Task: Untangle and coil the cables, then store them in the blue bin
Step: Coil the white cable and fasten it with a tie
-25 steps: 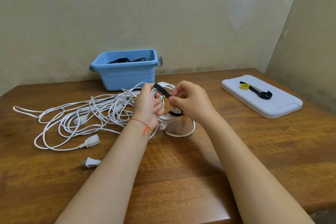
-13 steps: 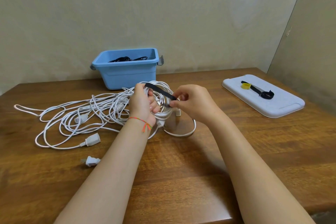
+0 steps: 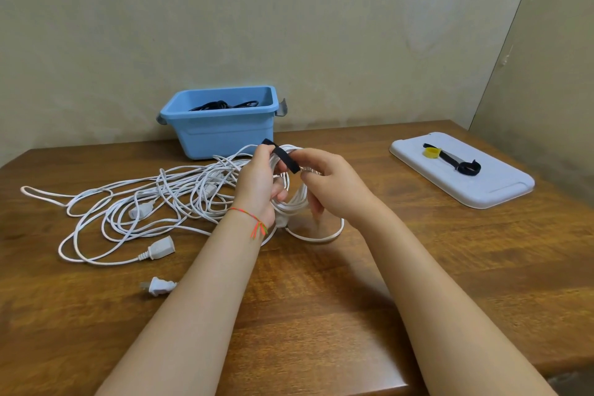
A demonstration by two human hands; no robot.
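Your left hand (image 3: pixel 257 183) grips the coiled white cable (image 3: pixel 294 199) by its left side, fingers curled through the loop, and holds it up just above the tabletop (image 3: pixel 321 315). Your right hand (image 3: pixel 334 186) pinches the free end of the black hook-and-loop strap (image 3: pixel 284 159), which lies across the top of the coil.

Judge this bundle as light and springy. The turns are thin, smooth and rounded, so they will likely slide on each other and fan out if the grip loosens. Keep hold where all the turns are gathered together, not on a single strand. One lower loop (image 3: pixel 316 235) already sags out toward the tabletop, so gather it in before cinching.

The strap looks soft and limp, with no stiffness of its own. It will probably need tension from the pinch to wrap snugly, and its tip is the best place to hold it.

To your left, the loose white cables (image 3: pixel 144 202) sprawl tangled on the tabletop, with a socket end (image 3: pixel 159 247) and a plug (image 3: pixel 159 285) lying nearer you. They are floppy and will likely snag, so lift them by a connector end and feed out from there.

The blue bin (image 3: pixel 221 135) stands behind the coil against the wall, with dark cable (image 3: pixel 221 104) already inside. On the white lid (image 3: pixel 463 170) to your right lie another black strap (image 3: pixel 459 164) and a yellow one (image 3: pixel 431 152).
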